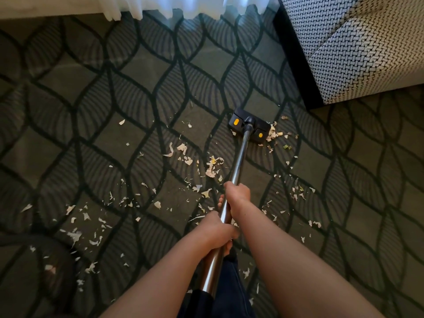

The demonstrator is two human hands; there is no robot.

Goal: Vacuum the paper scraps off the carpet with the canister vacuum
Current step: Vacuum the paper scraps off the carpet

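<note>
A shiny metal vacuum wand (241, 154) runs from my lap up to a black floor head (249, 125) with two yellow buttons, which sits flat on the dark patterned carpet (128, 92). My right hand (237, 195) grips the wand higher up; my left hand (218, 229) grips it just below. Pale paper scraps (212, 167) lie scattered over the carpet, mostly left of the wand and near me. A small heap of scraps (273, 134) touches the head's right end. The canister itself is out of view.
An upholstered chair or ottoman (358, 49) with a woven pattern stands at the upper right, its dark base close to the floor head. White curtains (183, 6) hang along the far edge. A dark rounded shape (39, 267) sits at the lower left.
</note>
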